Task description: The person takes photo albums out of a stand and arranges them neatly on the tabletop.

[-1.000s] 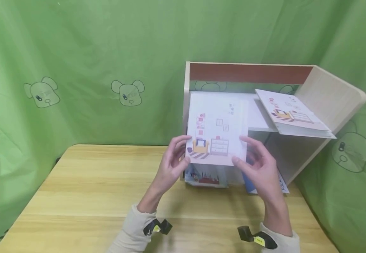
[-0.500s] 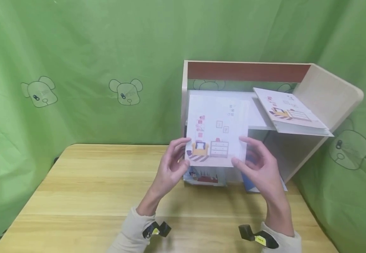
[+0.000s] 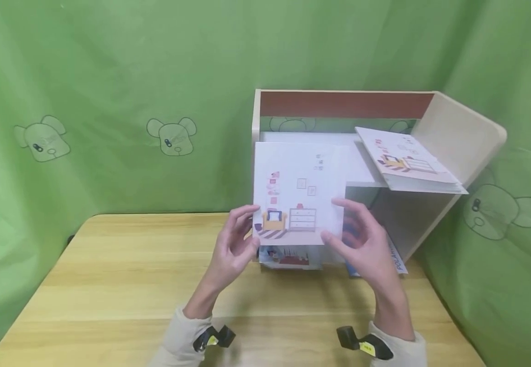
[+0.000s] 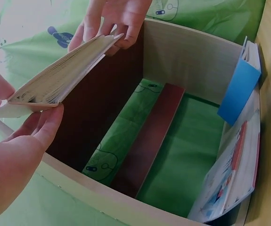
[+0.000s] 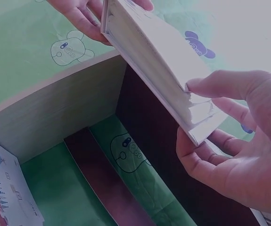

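Note:
My left hand (image 3: 233, 244) and right hand (image 3: 362, 244) grip a white book (image 3: 293, 168) by its lower side edges. The cover shows a yellow armchair, a chest of drawers and small framed pictures. It is held up in front of the left part of a small wooden bookshelf (image 3: 465, 132). In the left wrist view the thick page edges of the book (image 4: 64, 70) show, thumb on one side and fingers on the other. The right wrist view has my right hand (image 5: 243, 132) pinching a corner of the book (image 5: 149, 52).
A book with matching cover art (image 3: 417, 163) lies slanted on the upper shelf at right, jutting past its front edge. Below stand a colourful picture book (image 3: 288, 257) and a blue-and-white book (image 3: 398, 260). The wooden table (image 3: 132, 285) extends left; a green curtain (image 3: 123, 76) hangs behind.
The head view has turned slightly right, so the scene sits further left. Held in the same two-handed grip, the book has come down a little against the bookshelf.

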The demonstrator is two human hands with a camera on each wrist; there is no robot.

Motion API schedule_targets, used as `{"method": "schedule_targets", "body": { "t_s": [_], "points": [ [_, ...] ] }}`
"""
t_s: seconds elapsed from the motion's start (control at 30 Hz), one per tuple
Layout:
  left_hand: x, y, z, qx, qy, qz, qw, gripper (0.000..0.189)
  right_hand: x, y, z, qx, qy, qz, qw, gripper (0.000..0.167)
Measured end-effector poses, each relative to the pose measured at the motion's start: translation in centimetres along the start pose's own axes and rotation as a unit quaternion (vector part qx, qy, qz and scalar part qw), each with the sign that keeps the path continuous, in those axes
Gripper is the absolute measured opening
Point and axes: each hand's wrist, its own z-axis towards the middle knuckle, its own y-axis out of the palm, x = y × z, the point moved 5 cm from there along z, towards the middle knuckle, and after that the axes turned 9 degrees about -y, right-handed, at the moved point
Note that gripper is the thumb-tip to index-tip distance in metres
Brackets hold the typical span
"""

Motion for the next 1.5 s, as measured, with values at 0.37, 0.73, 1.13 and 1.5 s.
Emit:
{"method": "schedule_targets", "body": {
  "t_s": [0.37, 0.73, 1.13, 1.5],
  "points": [
    [1.8, -1.3, -1.1, 0.011, 0.006, 0.014, 0.9998, 0.061, -0.7, 1.9, 0.2, -0.010, -0.008, 0.014, 0.9998, 0.067],
    [2.7, -2.0, -1.5, 0.006, 0.002, 0.028, 0.9996, 0.064, -1.1, 2.6, 0.0, -0.023, -0.041, 0.017, 0.9987, 0.071],
    [2.8, -2.7, -2.3, 0.000, -0.004, 0.026, 0.9996, 0.066, -1.9, 3.3, 0.0, -0.033, -0.039, 0.006, 0.9987, 0.069],
    [3.2, -4.1, -3.1, 0.012, -0.010, 0.050, 0.9986, 0.067, -1.7, 5.1, -0.1, -0.038, -0.031, 0.012, 0.9987, 0.068]
  ]
}}
